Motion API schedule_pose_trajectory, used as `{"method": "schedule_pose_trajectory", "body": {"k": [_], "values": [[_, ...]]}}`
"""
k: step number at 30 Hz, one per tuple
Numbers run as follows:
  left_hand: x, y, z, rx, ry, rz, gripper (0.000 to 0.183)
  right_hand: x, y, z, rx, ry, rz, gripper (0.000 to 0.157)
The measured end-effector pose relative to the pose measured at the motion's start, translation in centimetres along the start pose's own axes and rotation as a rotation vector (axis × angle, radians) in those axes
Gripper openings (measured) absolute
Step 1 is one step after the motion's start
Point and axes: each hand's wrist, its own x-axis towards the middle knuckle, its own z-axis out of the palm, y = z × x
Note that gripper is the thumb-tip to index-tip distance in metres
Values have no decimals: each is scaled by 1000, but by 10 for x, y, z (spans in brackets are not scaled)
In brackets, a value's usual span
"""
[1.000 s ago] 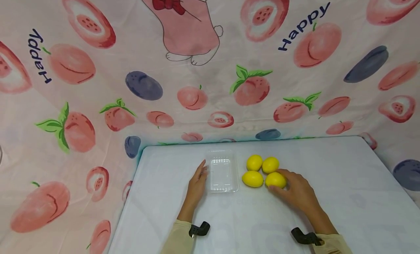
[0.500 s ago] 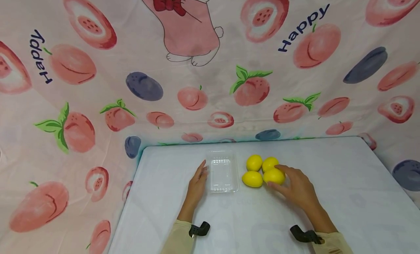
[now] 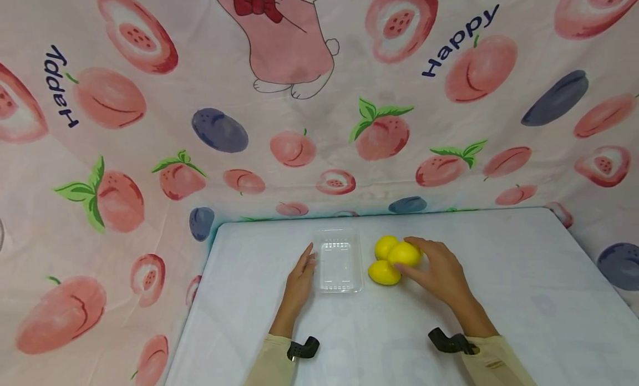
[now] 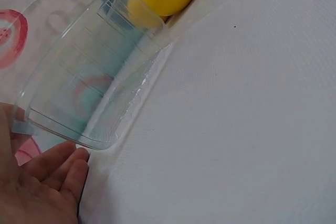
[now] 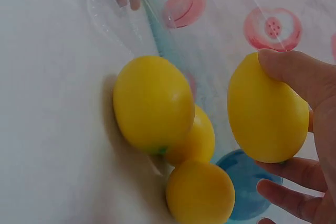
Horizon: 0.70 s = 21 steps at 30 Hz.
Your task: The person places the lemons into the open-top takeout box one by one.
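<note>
In the head view my right hand (image 3: 439, 272) holds a yellow lemon (image 3: 405, 254) between thumb and fingers, raised off the table as the right wrist view shows. Under and left of it lie other lemons: one at the back (image 3: 386, 247), one in front (image 3: 384, 273). A further lemon (image 5: 200, 192) shows in the right wrist view but is hidden from the head view. A clear plastic container (image 3: 336, 286) stands left of the lemons. My left hand (image 3: 300, 280) rests at its left side, fingers fairly straight; in the left wrist view they lie near the container's end.
A white-covered table (image 3: 524, 297) bears everything. Behind and at the sides hangs a pink cloth (image 3: 299, 120) printed with fruit, meeting the table's back edge. Black cameras are strapped at the left wrist (image 3: 303, 348) and the right wrist (image 3: 451, 341).
My right hand has lifted the front right lemon and moved it up and to the left, over the other lemons. The left hand and container have stayed put.
</note>
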Motion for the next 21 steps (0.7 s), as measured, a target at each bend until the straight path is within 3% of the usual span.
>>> {"method": "schedule_pose_trajectory", "body": {"k": [9, 21], "values": [[0, -2, 1, 5, -5, 4, 47, 17, -19, 9, 45, -15, 23, 72], [0, -3, 0, 1, -5, 12, 47, 38, -42, 22, 72, -30, -27, 68]]}}
